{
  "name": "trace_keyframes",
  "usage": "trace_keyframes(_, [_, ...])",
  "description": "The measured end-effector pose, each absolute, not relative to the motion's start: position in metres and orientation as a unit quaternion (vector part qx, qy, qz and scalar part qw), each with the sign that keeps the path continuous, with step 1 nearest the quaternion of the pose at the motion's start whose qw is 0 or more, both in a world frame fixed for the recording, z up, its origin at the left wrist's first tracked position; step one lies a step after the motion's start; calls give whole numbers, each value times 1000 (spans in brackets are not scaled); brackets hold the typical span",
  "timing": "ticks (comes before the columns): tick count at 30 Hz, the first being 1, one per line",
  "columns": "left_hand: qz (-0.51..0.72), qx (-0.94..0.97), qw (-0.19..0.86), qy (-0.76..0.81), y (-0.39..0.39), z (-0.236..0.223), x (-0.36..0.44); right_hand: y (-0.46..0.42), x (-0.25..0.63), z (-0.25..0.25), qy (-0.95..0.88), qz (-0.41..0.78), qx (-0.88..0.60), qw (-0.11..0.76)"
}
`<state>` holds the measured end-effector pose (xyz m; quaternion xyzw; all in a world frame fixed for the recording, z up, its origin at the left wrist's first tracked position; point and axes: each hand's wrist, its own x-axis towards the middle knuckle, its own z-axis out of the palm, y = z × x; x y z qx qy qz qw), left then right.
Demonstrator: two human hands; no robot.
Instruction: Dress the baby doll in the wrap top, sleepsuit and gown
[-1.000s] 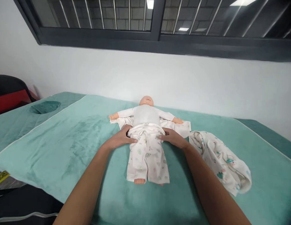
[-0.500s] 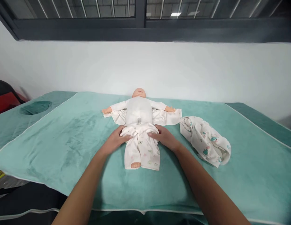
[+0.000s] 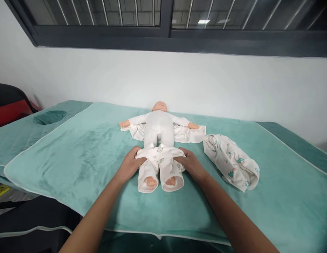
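Observation:
A baby doll (image 3: pixel 158 125) lies on its back on a teal towel (image 3: pixel 81 154), arms spread, head towards the wall. White printed trousers (image 3: pixel 159 165) are bunched low on its legs, and both feet show at the cuffs. My left hand (image 3: pixel 129 165) grips the waistband on the left side, fingers curled. My right hand (image 3: pixel 190 164) grips the waistband on the right side. An open white top (image 3: pixel 187 133) lies spread under the doll's body.
A crumpled printed garment (image 3: pixel 233 161) lies on the towel to the right of the doll. The bed has a face hole (image 3: pixel 49 117) at the far left. A dark and red chair (image 3: pixel 9 105) stands left. The white wall runs behind.
Both hands have drawn the trousers' waistband down from the doll's waist to its lower legs. The doll's white torso and upper legs are now bare of the trousers, and both feet show.

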<state>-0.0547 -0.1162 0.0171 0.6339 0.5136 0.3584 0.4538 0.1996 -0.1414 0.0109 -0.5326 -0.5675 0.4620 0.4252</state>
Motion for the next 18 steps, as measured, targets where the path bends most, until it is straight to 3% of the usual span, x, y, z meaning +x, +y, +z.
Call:
trace_keyframes(4, [299, 708, 484, 418, -144, 18, -67, -164, 201, 13, -637, 433, -516, 375])
trace_keyframes(11, [276, 776, 318, 470, -186, 7, -54, -196, 187, 8, -727, 278, -555, 292])
trace_keyframes(18, [264, 652, 571, 423, -197, 71, -55, -195, 211, 40, -640, 615, -377, 263])
